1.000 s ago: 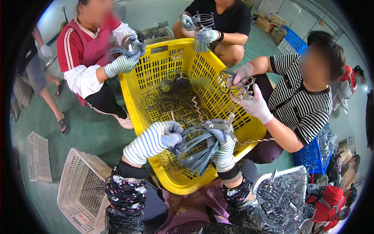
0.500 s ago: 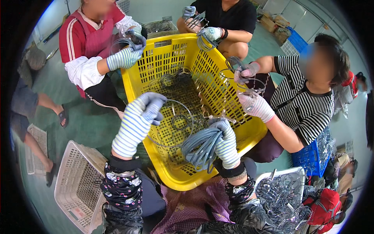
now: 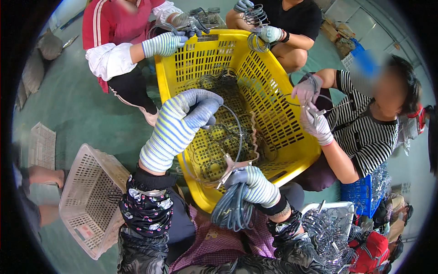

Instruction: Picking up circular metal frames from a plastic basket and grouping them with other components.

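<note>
My left hand [image 3: 175, 125], in a striped glove, is closed with its fingertips pinching a thin grey wire ring [image 3: 239, 128]. The ring curves down toward my right hand [image 3: 256, 185], which grips a thick bundle of grey wire rings [image 3: 232, 210] hanging below it. Beside the right fingertips sits a Y-shaped metallic piece [image 3: 229, 166], and a wavy light strip [image 3: 254, 132] rises from near it. Whether this piece is fixed to the ring I cannot tell. Both hands are over the near part of a yellow slotted basket [image 3: 203, 198], where more loose rings [image 3: 216, 82] lie.
Three co-workers sit around the basket with rings in their gloved hands. A white crate [image 3: 73, 201] stands at the left. At the right are a white basket [image 3: 350, 211] full of wire parts and a blue crate [image 3: 360, 196]. Sacks [image 3: 34, 68] lie far left.
My left hand has moved right and slightly up with its ring. The right hand has turned and shifted down-left, the bundle now hanging lower. The Y-shaped piece now shows clearly. The view has shifted.
</note>
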Tool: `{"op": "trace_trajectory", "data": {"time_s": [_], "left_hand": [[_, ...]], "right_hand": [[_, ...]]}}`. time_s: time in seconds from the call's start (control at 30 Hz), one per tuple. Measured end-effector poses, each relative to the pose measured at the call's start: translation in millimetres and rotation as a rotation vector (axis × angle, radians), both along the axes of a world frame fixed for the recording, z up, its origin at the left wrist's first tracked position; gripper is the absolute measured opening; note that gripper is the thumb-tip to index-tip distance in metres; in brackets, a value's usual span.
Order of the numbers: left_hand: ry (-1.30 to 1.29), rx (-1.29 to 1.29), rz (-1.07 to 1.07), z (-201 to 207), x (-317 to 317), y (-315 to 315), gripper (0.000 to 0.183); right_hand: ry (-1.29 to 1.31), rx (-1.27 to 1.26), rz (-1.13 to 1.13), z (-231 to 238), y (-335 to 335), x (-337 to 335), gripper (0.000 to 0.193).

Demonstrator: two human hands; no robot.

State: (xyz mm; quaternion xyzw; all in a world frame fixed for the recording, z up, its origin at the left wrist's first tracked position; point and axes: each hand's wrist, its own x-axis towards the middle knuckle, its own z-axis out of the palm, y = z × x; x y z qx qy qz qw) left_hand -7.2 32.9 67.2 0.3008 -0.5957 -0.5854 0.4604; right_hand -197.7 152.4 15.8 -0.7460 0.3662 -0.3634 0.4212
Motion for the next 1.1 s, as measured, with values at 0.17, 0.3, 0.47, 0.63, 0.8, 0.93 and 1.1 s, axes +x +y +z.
{"op": "trace_trajectory", "data": {"time_s": [0.17,0.3,0.47,0.63,0.8,0.93,1.1], "left_hand": [[-0.107,-0.206,-0.010,11,-6,9,0.017],[-0.134,-0.139,-0.057,12,-4,11,0.015],[0.000,-0.141,0.016,16,-1,20,0.014],[-0.282,-0.363,-0.068,0,-6,10,0.022],[-0.532,-0.530,-0.074,7,6,10,0.023],[-0.658,-0.631,-0.066,6,7,9,0.020],[-0.833,-0.635,-0.119,-16,10,6,0.019]], "right_hand": [[0.147,-0.065,0.047,-8,4,5,0.019],[0.274,-0.099,0.070,-9,7,10,0.020],[0.293,-0.124,0.079,-7,5,13,0.022],[0.348,-0.224,0.055,-5,10,9,0.024],[0.344,-0.260,0.012,-3,8,2,0.023],[0.392,-0.232,-0.038,0,12,-9,0.023],[0.509,-0.193,-0.057,8,16,-22,0.025]]}}
